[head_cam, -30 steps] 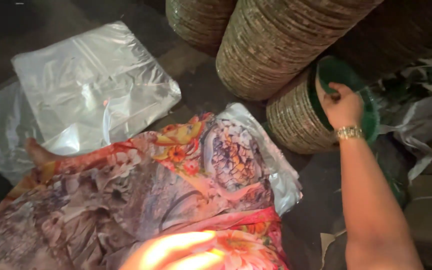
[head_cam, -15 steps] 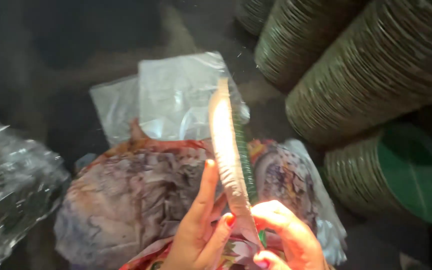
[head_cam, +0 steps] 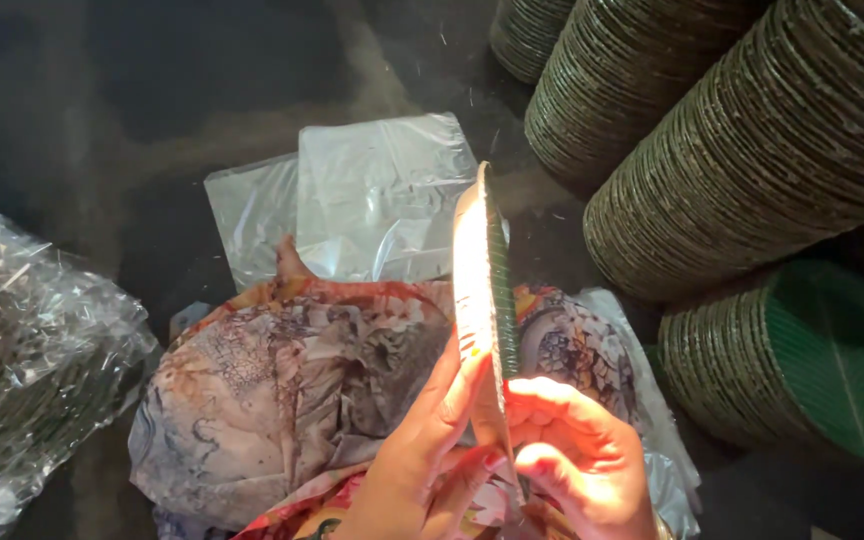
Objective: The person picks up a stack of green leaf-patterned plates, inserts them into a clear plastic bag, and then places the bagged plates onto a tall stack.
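Notably, hands: left hand (head_cam: 422, 455) and right hand (head_cam: 577, 460) pinched a green leaf plate (head_cam: 484, 300) edge-on between fingers, upright above the lap.
Lap: patterned cloth (head_cam: 292, 390) lay beneath the plate.
Floor beyond: clear plastic bags (head_cam: 372, 200) lay flat.
Left: crinkled plastic wrap (head_cam: 22, 370).
Right, farthest: stacks of leaf plates (head_cam: 752, 150) lay on their sides.

Glossy plastic bags (head_cam: 382, 195), patterned cloth (head_cam: 292, 390)
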